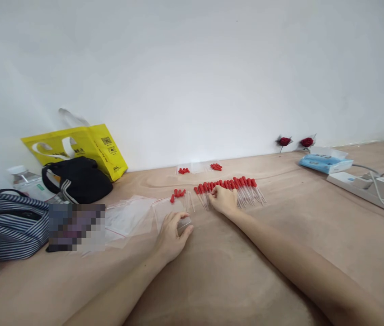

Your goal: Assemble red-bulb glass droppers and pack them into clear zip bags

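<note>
A row of glass droppers with red rubber bulbs [237, 184] lies on the wooden table [266, 253]. My right hand [224, 199] rests on that row with its fingers curled over a few droppers. My left hand [173, 235] pinches the lower edge of a small clear zip bag [171, 212] lying flat on the table. A small group of droppers [180, 194] lies just beyond that bag. More clear zip bags [129, 216] are spread to the left of it.
Two filled packets of red-bulb droppers [198, 168] lie by the wall. At the left stand a yellow bag [86, 147], a black bag [76, 179], a striped bag [8, 224] and a water bottle [25, 181]. At the right are two red roses [295, 142], a blue tissue pack [325, 162] and a power strip [371, 188].
</note>
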The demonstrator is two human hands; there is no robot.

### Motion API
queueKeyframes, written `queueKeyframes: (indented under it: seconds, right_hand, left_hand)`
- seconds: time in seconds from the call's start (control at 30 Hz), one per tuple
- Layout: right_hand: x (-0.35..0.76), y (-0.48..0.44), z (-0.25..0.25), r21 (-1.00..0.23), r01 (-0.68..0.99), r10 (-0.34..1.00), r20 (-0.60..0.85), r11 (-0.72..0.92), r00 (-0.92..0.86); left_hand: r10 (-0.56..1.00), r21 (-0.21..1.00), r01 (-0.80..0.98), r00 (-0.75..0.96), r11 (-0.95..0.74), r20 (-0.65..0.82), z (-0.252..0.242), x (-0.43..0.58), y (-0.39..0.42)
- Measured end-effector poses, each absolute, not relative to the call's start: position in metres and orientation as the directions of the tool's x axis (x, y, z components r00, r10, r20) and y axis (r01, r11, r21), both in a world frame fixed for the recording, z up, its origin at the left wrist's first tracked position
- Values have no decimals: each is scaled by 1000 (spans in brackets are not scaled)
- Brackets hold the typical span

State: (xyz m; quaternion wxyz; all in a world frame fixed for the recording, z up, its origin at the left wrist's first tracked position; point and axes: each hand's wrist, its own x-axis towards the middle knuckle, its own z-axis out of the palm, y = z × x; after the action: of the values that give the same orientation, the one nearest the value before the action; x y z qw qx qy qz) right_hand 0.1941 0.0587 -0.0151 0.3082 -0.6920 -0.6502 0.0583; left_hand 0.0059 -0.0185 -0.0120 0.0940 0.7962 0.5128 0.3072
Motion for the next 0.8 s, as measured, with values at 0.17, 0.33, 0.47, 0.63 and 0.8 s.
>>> queueKeyframes:
  seconds: [0.17, 0.33, 0.47, 0.63, 0.8]
  right_hand:
    - [180, 48, -7, -449, 877, 924, 383, 173, 14]
    - [153, 43, 0, -351, 923, 960, 275, 159, -61]
    - [138, 47, 3, -309, 948, 982, 188, 72, -14]
    - [130, 54, 4, -301, 952, 986, 165, 62, -12]
    - [131, 51, 4, -279, 957, 982, 183, 84, -33]
  left_hand:
    - [899, 490, 780, 206, -389, 387, -11, 3, -12]
    - [930, 390, 899, 48, -199, 364, 4, -13, 21]
    - [959, 339, 938, -36, -65, 281, 9, -23, 54]
    - [961, 332, 943, -53, -41, 272, 3, -21, 76]
    - [931, 343, 939, -100, -29, 351, 5, -23, 68]
